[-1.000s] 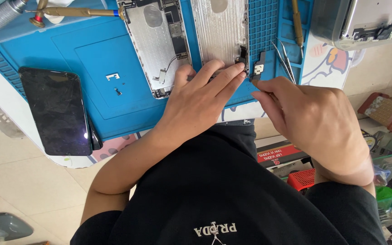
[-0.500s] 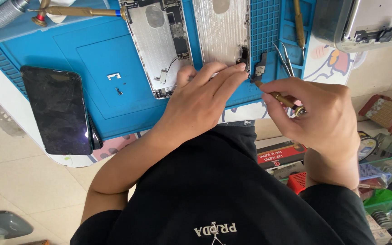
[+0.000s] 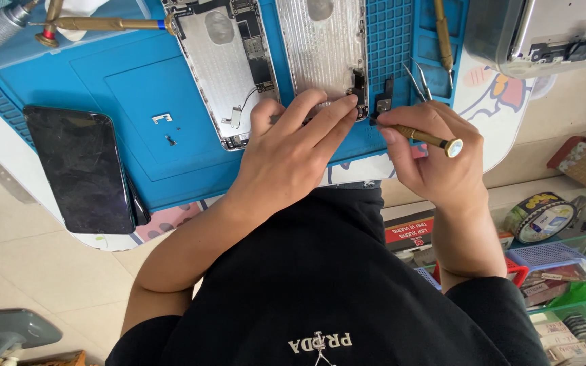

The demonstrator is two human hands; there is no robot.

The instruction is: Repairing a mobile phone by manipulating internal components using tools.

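The bare silver metal phone housing [image 3: 323,51] lies on the blue mat near the bench's front edge, its top cut off. The left hand [image 3: 293,146] presses flat on its lower end, hiding it; the right hand [image 3: 435,159] pinches a slim brass-coloured screwdriver [image 3: 418,135], tip at the housing's corner.

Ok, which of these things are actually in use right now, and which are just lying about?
In use:
left hand pressing on the right phone shell
right hand holding the brass screwdriver, tip at the shell's lower corner
blue mat underneath

Lying about:
left phone shell
black phone
tweezers
second screwdriver
tape roll
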